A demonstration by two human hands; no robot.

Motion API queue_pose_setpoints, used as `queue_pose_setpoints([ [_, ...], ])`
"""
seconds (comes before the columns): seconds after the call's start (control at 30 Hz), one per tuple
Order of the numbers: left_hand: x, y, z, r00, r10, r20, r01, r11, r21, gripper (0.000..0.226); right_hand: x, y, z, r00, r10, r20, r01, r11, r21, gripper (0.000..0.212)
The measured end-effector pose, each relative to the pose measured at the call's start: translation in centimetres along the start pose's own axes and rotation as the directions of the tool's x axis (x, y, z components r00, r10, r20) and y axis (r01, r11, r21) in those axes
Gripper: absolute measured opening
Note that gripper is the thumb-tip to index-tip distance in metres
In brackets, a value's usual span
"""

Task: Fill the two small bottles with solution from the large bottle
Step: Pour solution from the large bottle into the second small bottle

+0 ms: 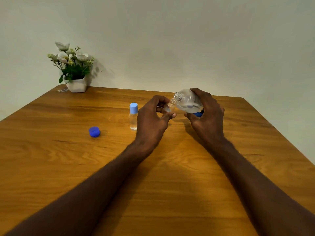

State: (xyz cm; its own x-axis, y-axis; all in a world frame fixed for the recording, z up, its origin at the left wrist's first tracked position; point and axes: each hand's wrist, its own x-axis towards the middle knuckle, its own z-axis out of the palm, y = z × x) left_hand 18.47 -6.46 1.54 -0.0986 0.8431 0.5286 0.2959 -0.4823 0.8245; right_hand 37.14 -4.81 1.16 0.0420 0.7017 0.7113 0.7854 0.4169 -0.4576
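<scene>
My right hand (207,114) grips the large clear bottle (187,101), uncapped and tipped to the left, with a blue label showing under my palm. Its open mouth sits against the neck of a small clear bottle (170,106), which my left hand (151,120) holds above the table, mostly hidden by my fingers. A second small bottle (133,116) with a light blue cap stands upright on the table just left of my left hand. A dark blue cap (94,132) lies on the wood further left.
The wooden table (153,184) fills the lower view, its right edge running diagonally. A white pot of artificial flowers (75,68) stands at the far left corner against a plain wall.
</scene>
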Motion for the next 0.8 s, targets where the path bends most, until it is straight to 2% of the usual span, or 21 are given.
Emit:
queue_pose_setpoints([
  [0.8, 0.03, -0.55, -0.05, 1.000, 0.011, 0.014, -0.012, 0.998, 0.066, 0.039, -0.09, 0.50, -0.28, 1.000, -0.016, -0.008, 0.016, 0.999, -0.029, 0.080],
])
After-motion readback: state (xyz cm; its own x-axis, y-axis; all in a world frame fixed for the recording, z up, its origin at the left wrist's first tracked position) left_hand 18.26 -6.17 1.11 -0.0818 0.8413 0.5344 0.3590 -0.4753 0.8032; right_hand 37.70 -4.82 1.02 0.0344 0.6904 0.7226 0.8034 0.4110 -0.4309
